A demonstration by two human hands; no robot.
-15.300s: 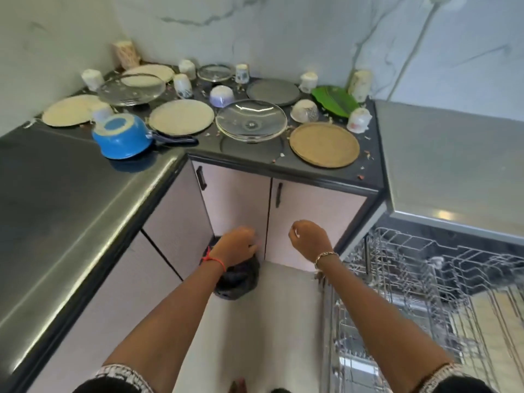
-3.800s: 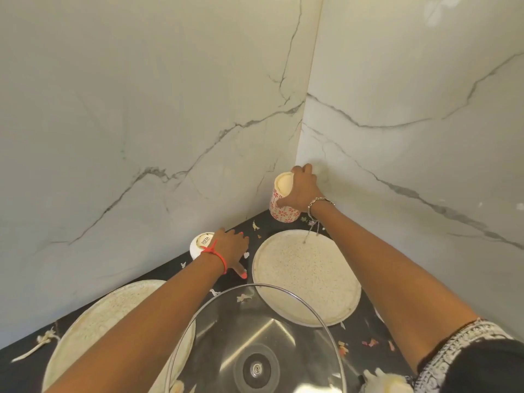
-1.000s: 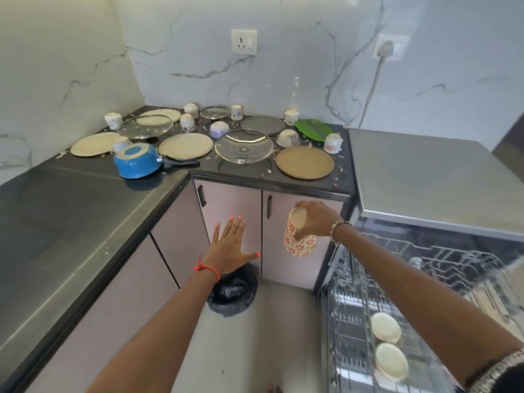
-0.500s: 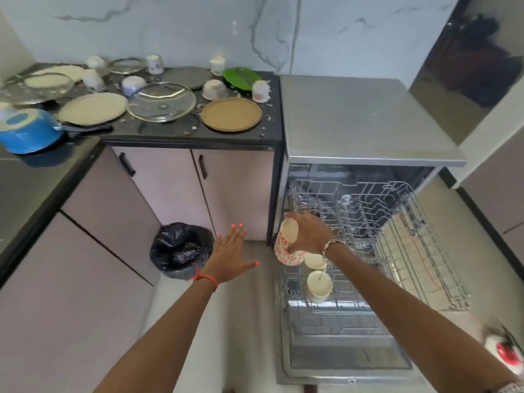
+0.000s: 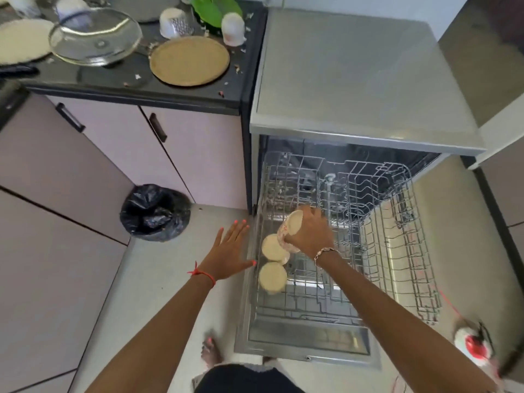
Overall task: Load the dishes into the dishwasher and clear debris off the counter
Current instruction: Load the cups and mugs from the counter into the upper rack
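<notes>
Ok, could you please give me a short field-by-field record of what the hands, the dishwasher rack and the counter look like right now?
right hand: grips the patterned cup, tilted, above the dishwasher rack
left hand: fingers spread, holds nothing, beside the rack's left edge
rack contents: two cream cups along the left side
counter: brown plate, glass lid, green plate, upturned cups, scattered debris
floor: black bin bag by the cabinets

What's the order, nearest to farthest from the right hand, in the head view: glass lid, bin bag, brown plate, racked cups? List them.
1. Racked cups, beside the right hand.
2. Bin bag, floor, left.
3. Brown plate, counter.
4. Glass lid, counter, farther left.
</notes>
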